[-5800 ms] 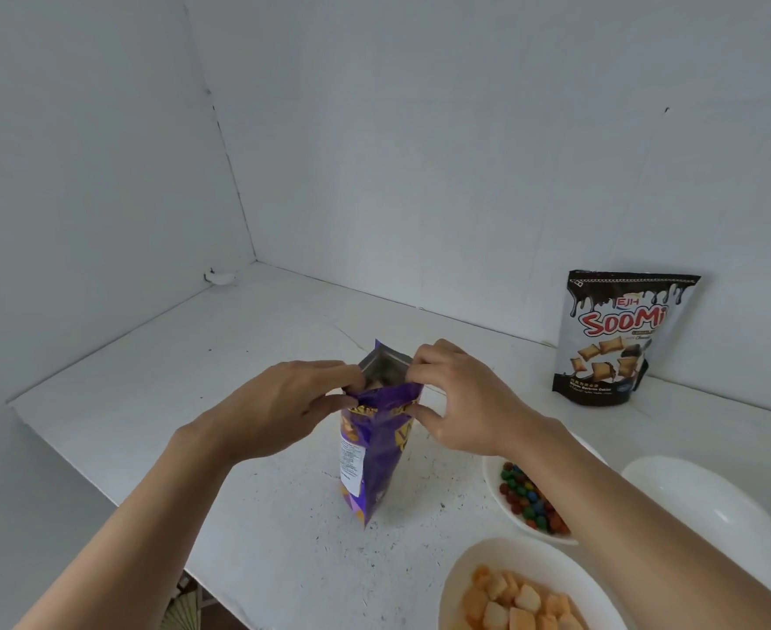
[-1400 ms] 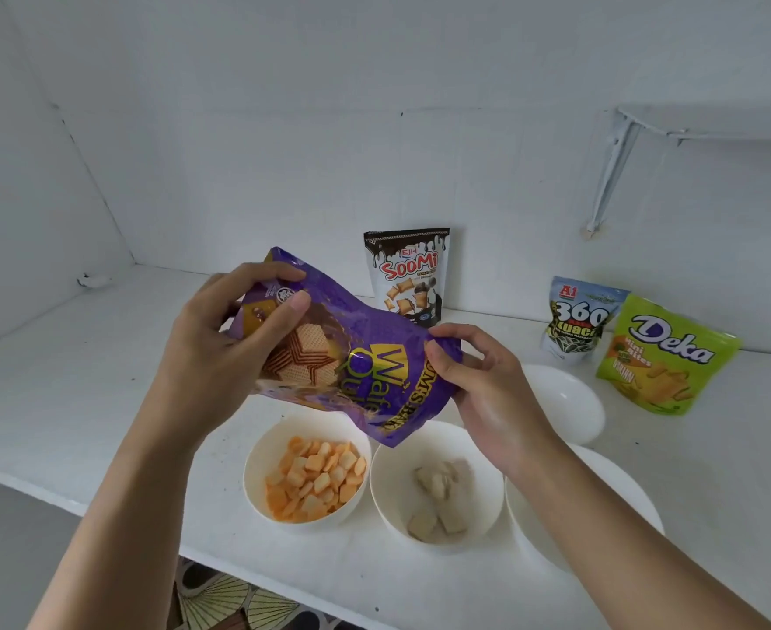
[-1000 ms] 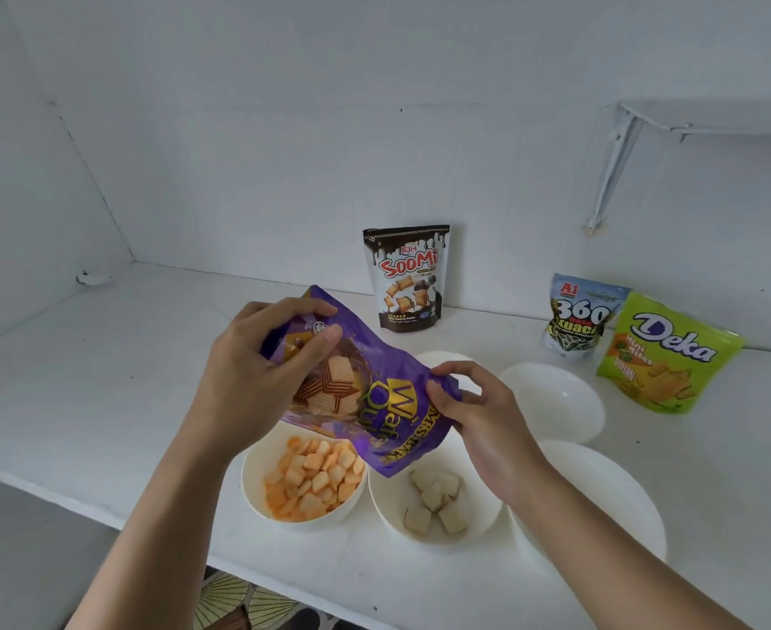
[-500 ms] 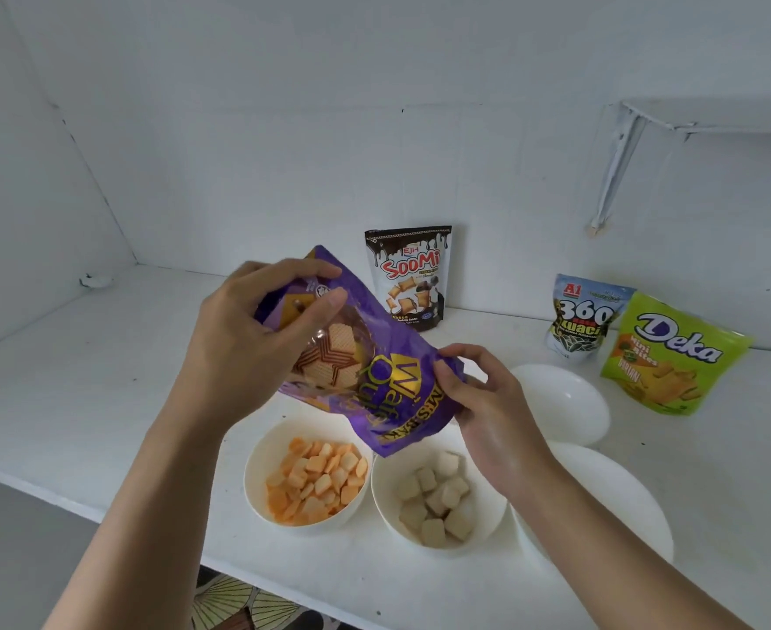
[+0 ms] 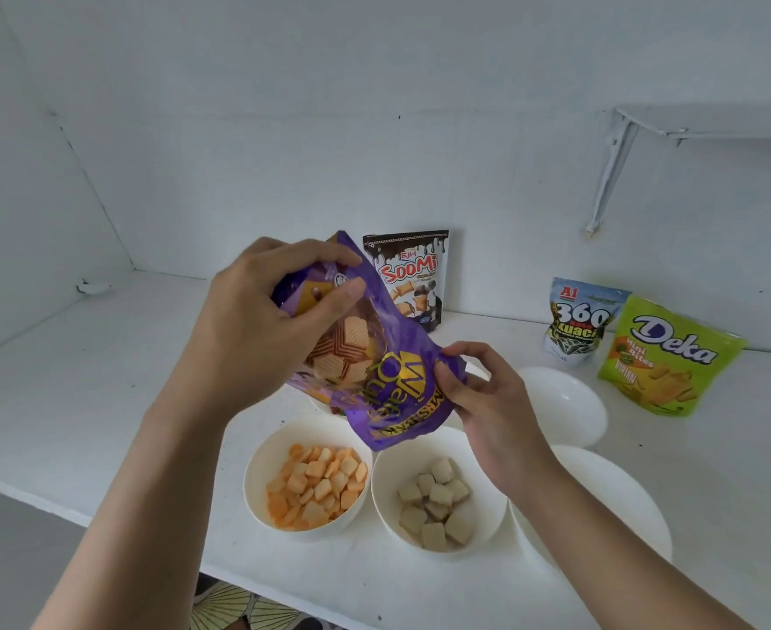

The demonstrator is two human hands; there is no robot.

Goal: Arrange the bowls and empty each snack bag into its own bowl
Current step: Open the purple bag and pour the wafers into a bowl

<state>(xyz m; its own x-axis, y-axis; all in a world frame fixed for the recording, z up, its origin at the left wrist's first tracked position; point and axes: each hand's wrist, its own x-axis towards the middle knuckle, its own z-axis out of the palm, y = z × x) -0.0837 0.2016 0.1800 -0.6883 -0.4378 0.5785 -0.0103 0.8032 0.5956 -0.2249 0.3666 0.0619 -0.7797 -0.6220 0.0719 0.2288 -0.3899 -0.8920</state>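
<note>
Both hands hold a purple wafer bag (image 5: 388, 384) upside down, mouth tilted over a white bowl (image 5: 488, 516) that holds several beige wafer cubes (image 5: 435, 504). My left hand (image 5: 261, 329) grips the bag's raised bottom end; my right hand (image 5: 488, 397) pinches its lower edge near the mouth. Left of that bowl stands a white bowl (image 5: 261, 466) of orange snack pieces (image 5: 317, 484). A third filled bowl is mostly hidden behind the bag.
Two empty white bowls, one at the right (image 5: 565, 402) and one at the front right (image 5: 610, 497), sit on the white shelf (image 5: 79, 379). A black SooMi bag (image 5: 408, 275), a 360 Kuaci bag (image 5: 576, 320) and a green Deka bag (image 5: 667, 356) stand against the back wall. The shelf's front edge is close.
Since the earlier frames the bag was opened, turned mouth down and shaken over the bowl; the pile of beige cubes has grown. The bag's bottom end now sits a little higher.
</note>
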